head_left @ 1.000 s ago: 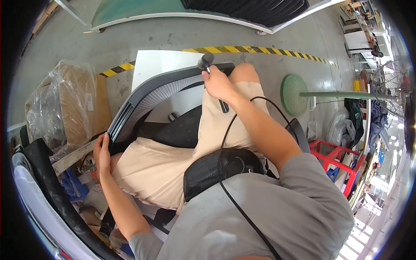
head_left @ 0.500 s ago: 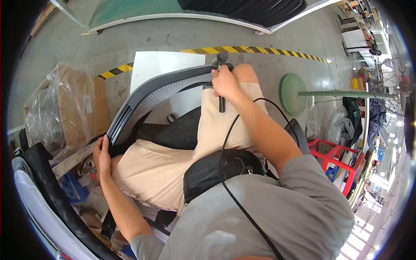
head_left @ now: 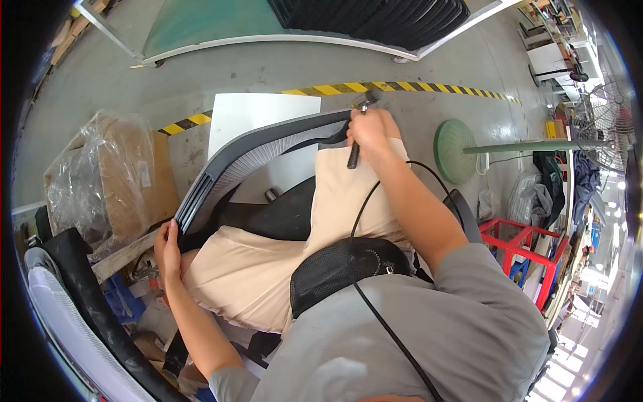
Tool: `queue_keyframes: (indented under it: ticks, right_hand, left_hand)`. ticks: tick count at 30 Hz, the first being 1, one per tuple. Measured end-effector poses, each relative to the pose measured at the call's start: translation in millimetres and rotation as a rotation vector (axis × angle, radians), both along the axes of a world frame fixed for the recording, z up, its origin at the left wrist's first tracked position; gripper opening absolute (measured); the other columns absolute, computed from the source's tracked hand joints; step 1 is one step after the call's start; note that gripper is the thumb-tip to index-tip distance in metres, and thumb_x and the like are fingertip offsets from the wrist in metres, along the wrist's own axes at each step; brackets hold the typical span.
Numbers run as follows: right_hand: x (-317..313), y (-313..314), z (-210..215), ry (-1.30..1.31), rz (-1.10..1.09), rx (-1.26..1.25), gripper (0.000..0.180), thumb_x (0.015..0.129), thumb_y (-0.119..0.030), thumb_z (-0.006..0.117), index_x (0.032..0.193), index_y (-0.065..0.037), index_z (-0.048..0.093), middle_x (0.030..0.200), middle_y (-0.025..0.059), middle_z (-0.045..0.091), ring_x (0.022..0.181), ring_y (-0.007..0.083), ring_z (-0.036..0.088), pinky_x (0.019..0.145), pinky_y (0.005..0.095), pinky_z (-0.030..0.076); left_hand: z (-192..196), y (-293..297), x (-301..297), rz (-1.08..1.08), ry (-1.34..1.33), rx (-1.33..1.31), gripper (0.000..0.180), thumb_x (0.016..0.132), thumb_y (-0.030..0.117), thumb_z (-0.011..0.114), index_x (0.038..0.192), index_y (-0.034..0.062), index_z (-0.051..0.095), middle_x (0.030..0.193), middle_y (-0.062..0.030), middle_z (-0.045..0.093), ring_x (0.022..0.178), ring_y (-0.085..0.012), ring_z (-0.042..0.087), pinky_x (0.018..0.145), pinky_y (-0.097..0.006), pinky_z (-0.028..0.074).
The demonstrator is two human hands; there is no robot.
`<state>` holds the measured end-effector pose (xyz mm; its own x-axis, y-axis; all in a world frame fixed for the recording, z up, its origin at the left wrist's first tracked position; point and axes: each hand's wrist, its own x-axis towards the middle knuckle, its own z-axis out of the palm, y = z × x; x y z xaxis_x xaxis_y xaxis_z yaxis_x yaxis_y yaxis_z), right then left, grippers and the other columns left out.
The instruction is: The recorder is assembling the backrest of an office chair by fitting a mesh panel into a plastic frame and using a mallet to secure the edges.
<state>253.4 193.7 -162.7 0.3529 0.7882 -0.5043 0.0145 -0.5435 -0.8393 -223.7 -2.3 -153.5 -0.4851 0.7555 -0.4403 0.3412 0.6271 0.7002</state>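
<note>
Across my lap lies a curved dark frame covered in grey mesh [head_left: 258, 137], shaped like a chair back. Its lower left end shows several parallel dark strips. There my left hand [head_left: 167, 251] closes on the rim, fingertips at the edge. My right hand [head_left: 370, 132] is wrapped round a hammer [head_left: 353, 158] at the frame's far right end, above my knee. The hammer's metal head sticks out beyond my fist and its black handle points back toward me. Whether my right fingers also hold the frame's end is hidden.
A white board [head_left: 261, 110] lies under the frame. A plastic-wrapped cardboard box [head_left: 151, 171] stands left, near another mesh chair part [head_left: 63, 315]. Right are a green round fan base [head_left: 452, 151] and a red metal frame [head_left: 519, 251]. A wheeled rack [head_left: 214, 30] stands ahead.
My right hand has turned the hammer, so its handle now slants and its head leans right. The frame stays across my lap with my left hand on its end. The whole view has shifted slightly.
</note>
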Motion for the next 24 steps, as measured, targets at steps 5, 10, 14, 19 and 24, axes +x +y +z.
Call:
queue_keyframes:
  ticks: [5, 10, 14, 19, 24]
  right_hand:
    - [-24.7, -13.0, 6.5, 0.07, -0.028, 0.081, 0.016, 0.103, -0.013, 0.058, 0.093, -0.004, 0.05, 0.068, 0.0043, 0.051, 0.051, 0.0159, 0.049, 0.042, 0.0335, 0.04]
    - [-48.4, -35.2, 47.3, -0.151, 0.306, 0.129, 0.024, 0.096, -0.008, 0.063, 0.119, -0.004, 0.058, 0.076, 0.0016, 0.052, 0.058, 0.0078, 0.048, 0.048, 0.0253, 0.038]
    - [-102.3, -39.0, 27.1, -0.006, 1.085, 0.245, 0.052, 0.092, -0.004, 0.065, 0.142, -0.001, 0.053, 0.102, 0.0127, 0.071, 0.086, 0.0188, 0.068, 0.079, 0.0322, 0.053]
    - [-257.4, -93.7, 145.5, -0.023, 1.405, 0.938, 0.043, 0.093, -0.01, 0.068, 0.135, -0.002, 0.062, 0.107, 0.0223, 0.072, 0.093, 0.0338, 0.073, 0.082, 0.0372, 0.056]
    - [-400.8, -108.1, 246.6, -0.147, 1.519, 1.267, 0.041, 0.093, -0.017, 0.072, 0.133, -0.01, 0.066, 0.099, 0.019, 0.072, 0.083, 0.0349, 0.071, 0.079, 0.0417, 0.056]
  left_hand:
    - [16.8, -13.1, 3.3, 0.039, -0.054, 0.073, 0.043, 0.102, 0.036, 0.063, 0.118, -0.0027, 0.07, 0.108, -0.0102, 0.072, 0.098, -0.0171, 0.062, 0.09, -0.031, 0.047]
    - [11.0, 2.8, 8.6, -0.035, -0.033, -0.025, 0.049, 0.096, 0.045, 0.066, 0.121, 0.0031, 0.072, 0.117, -0.0186, 0.073, 0.11, -0.0296, 0.068, 0.096, -0.041, 0.05]
    - [13.6, -5.8, -3.4, -0.208, -0.152, 0.109, 0.067, 0.071, 0.036, 0.09, 0.124, 0.0004, 0.068, 0.117, -0.0199, 0.072, 0.112, -0.0314, 0.067, 0.099, -0.038, 0.049]
    - [14.8, -7.7, -0.7, -0.359, 0.175, -0.069, 0.069, 0.066, 0.022, 0.091, 0.128, 0.0109, 0.064, 0.117, -0.02, 0.071, 0.114, -0.0407, 0.065, 0.096, -0.047, 0.051]
    - [-8.4, -4.5, 6.7, -0.171, 0.138, 0.024, 0.065, 0.071, 0.021, 0.086, 0.132, 0.009, 0.065, 0.123, -0.0226, 0.07, 0.115, -0.0404, 0.066, 0.099, -0.047, 0.053]
